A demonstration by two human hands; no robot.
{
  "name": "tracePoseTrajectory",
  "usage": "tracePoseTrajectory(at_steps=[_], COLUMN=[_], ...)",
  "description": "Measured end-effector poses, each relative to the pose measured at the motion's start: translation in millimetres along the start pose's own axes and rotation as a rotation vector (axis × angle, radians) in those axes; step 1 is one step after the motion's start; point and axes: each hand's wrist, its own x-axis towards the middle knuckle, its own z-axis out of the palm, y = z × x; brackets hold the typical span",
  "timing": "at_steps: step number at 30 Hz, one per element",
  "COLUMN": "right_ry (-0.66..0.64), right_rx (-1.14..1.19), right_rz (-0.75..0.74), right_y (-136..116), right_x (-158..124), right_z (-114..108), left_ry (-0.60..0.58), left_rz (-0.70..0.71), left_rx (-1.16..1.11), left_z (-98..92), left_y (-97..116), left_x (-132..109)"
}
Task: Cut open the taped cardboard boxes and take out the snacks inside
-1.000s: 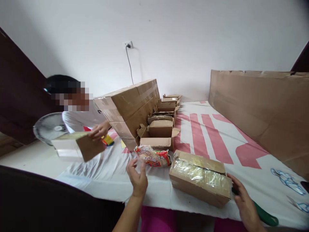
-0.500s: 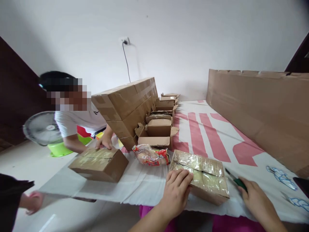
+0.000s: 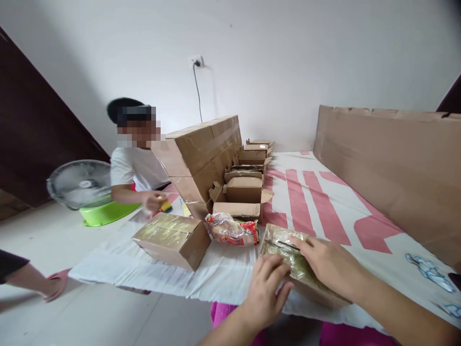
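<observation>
In front of me on the table sits a small cardboard box (image 3: 300,266), its top covered with shiny clear tape. My right hand (image 3: 324,264) reaches over the box, closed on a knife (image 3: 288,245) whose thin dark blade lies along the taped top; its handle is hidden in the fingers. At the box's near left edge is my left hand (image 3: 266,288), fingers bent onto it and thumb held apart, gripping nothing. A plastic-wrapped package (image 3: 232,230) with red printing lies just beyond, left of the box.
Another taped box (image 3: 173,238) stands to the left. A co-worker (image 3: 139,166) holds a small yellow and blue object (image 3: 165,204). Stacked cartons (image 3: 201,149), a row of open boxes (image 3: 239,194) and a tall cardboard panel (image 3: 389,178) rise from the cloth-covered table (image 3: 324,211).
My right hand has moved left with the knife, from beside the box to over its top. The co-worker's hands have left the other box, and one now holds the yellow and blue object.
</observation>
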Motion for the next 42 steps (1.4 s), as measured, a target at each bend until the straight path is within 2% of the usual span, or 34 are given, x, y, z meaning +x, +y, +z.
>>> tracePoseTrajectory(at_steps=[2,4,9,13,18,26,29,35,38,42], right_ry=[0.019,0.071,0.189,0.264,0.326,0.415,0.410,0.289,0.256,0.137], right_rx=[0.009,0.031,0.052,0.066,0.054,0.057,0.057,0.014,0.051,0.123], right_rz=[0.051,0.099,0.146,0.120,0.071,0.017,0.004,0.034,0.045,0.065], right_y=[0.2,3.1,9.0,9.4,6.9,4.3,1.9,-4.3,-4.0,-2.8], right_x=[5.1,5.9,-0.6,-6.1,-9.1,-11.1,-11.2,-13.1,-12.0,-3.6], right_z=[1.6,5.5,14.8,17.3,21.3,26.1,23.7,18.4,15.6,0.7], left_ry=[0.114,0.152,-0.020,0.011,-0.033,-0.076,-0.085,-0.117,-0.108,-0.083], left_rz=[-0.121,-0.250,-0.395,-0.463,-0.535,-0.670,-0.731,-0.777,-0.803,-0.828], left_rx=[-0.006,0.057,0.071,0.002,-0.067,-0.218,-0.297,-0.499,-0.634,-0.802], left_z=[-7.6,-12.5,-9.5,-6.3,-8.8,-8.0,-7.3,-5.5,-2.0,2.9], left_y=[-9.0,-21.2,-42.8,-42.6,-40.3,-44.1,-47.3,-49.1,-48.3,-48.9], left_x=[3.8,11.5,34.1,45.0,53.7,53.9,56.9,63.8,61.2,54.6])
